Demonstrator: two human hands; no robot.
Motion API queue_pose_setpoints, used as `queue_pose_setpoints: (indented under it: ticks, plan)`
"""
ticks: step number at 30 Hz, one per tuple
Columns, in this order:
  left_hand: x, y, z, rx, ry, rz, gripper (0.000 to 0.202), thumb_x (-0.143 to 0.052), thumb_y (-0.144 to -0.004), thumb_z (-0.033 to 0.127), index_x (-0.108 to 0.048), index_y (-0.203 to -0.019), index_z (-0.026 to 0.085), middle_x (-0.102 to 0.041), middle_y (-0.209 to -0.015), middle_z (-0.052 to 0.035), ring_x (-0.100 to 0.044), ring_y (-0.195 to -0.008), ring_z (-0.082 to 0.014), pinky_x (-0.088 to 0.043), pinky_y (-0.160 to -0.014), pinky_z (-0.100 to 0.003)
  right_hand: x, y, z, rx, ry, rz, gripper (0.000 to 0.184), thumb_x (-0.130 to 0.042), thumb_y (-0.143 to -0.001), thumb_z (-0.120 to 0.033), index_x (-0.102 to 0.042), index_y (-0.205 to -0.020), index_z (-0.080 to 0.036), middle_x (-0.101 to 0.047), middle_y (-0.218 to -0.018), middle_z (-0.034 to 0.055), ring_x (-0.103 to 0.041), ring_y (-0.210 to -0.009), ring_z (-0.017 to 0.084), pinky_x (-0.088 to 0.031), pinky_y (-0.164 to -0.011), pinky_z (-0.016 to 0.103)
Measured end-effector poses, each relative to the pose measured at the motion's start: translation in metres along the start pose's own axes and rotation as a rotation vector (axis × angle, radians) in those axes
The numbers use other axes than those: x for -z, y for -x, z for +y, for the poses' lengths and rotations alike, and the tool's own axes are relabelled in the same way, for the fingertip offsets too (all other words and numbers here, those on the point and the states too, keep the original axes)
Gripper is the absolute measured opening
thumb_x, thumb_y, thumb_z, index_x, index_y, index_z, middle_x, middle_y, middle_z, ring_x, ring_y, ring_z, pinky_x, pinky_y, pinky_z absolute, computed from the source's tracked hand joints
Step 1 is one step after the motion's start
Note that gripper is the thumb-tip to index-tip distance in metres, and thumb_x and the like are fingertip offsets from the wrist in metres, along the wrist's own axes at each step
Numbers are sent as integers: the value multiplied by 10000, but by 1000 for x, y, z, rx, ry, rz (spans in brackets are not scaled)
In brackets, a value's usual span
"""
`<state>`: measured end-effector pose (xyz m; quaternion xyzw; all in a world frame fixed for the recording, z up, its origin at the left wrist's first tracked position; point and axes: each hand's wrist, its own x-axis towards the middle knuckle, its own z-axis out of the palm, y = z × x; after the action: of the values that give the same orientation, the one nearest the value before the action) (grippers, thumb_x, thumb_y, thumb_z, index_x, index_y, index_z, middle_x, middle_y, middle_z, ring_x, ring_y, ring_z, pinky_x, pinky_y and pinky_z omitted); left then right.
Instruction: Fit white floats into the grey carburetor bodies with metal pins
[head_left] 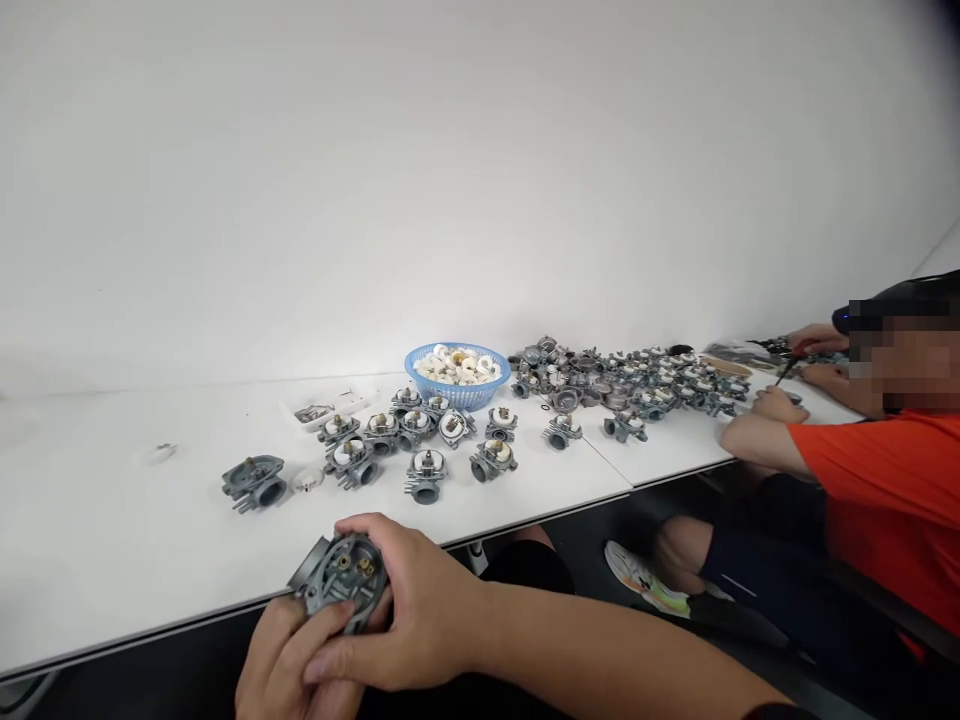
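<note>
Gripping a grey carburetor body [352, 575] in both hands at the front edge of the white bench [112, 560], with the left hand [292, 655] curled around its near left side and the right hand [424, 600] clasped about its right side, thumb reaching across toward the left fingers. Holding it tilted, open face up, with brass fittings [365, 567] showing inside. Facing, just beyond on the bench, a single open body [255, 482] at the left, just beside a small clear-and-white piece [307, 481]. Having farther right a loose group of similar bodies [427, 470] fitted with white rings, near a shallow white tray [356, 405] with small metal pieces [313, 411]. Having behind that group a blue basket [459, 398] heaped with white parts [457, 365], and to its right a dense pile of metal bodies [615, 393] along the wall [450, 180]. Sharing the bench at the right with a person in an orange shirt [892, 480], a hand [776, 405] around something too small to tell.
</note>
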<state>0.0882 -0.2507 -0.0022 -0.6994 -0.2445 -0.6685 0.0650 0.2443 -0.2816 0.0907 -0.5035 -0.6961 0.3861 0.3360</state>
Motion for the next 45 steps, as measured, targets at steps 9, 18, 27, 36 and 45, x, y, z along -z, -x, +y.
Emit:
queue_pose_setpoints:
  ticks: [9, 18, 27, 36, 45]
  plan:
    - [-13, -1, -31, 79, -143, -99, 274, -641, -797, 90, -580, -1038, 206, -627, -844, -2, -609, -732, -156, -360, -1186, -603, -4, -39, -2, 3, 253, 62, 744, -786, -762, -438, -451, -1389, -218, -672, -1154, 90, -669, -974, 274, -537, -845, 385]
    - [-11, -2, -33, 574, -167, -183, 649, -730, -746, 380, -480, -1317, 198, -636, -1007, -69, -653, -1020, -293, -490, -1017, -523, 14, -70, -7, 164, 645, -64, 511, -735, -807, -286, -483, -1240, -184, -620, -1161, 121, -526, -1152, 309, -368, -968, 426]
    - [-6, -13, -53, 519, -209, -369, 815, -783, -733, 539, -451, -1390, 189, -585, -1308, -160, -494, -1278, -380, -408, -1090, -552, 30, -106, 0, 160, 820, -343, 560, -751, -786, -381, -525, -1274, -226, -565, -1098, 102, -440, -1101, 317, -301, -1008, 444]
    - [-5, -11, -75, 721, -35, -496, 510, -703, -815, 566, -640, -1201, 240, -667, -1177, -94, -596, -1150, -308, -501, -989, -447, 37, -123, 13, 136, 854, -452, 543, -769, -811, -362, -570, -1311, -291, -563, -1190, 106, -437, -1175, 329, -271, -1080, 490]
    - [-8, -2, -78, 743, -78, -394, 463, -750, -761, 577, -641, -1058, 238, -657, -1077, -70, -608, -1046, -294, -506, -919, -418, 37, -118, 7, 196, 840, -446, 562, -701, -850, -208, -534, -1383, -268, -614, -1366, 100, -430, -1327, 333, -211, -1122, 552]
